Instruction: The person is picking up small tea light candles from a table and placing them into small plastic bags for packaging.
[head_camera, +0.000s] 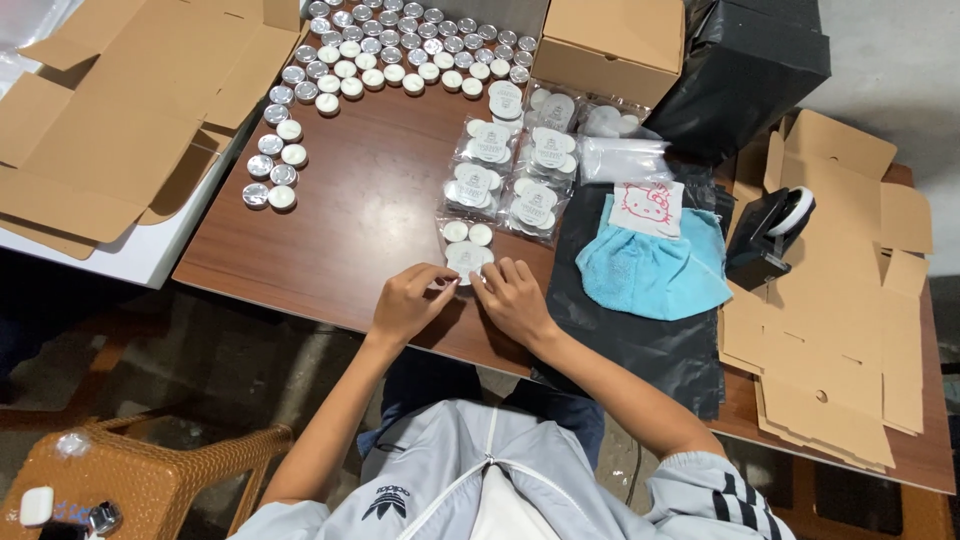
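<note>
Hands: left hand and right hand close together, fingertips pinching one clear packet at the table front edge.
Packet: holds white tealights.
Sealed packets: tealights inside, clustered behind.
Loose tealights: rows at the far edge.
Closed cardboard box: contents hidden.
</note>
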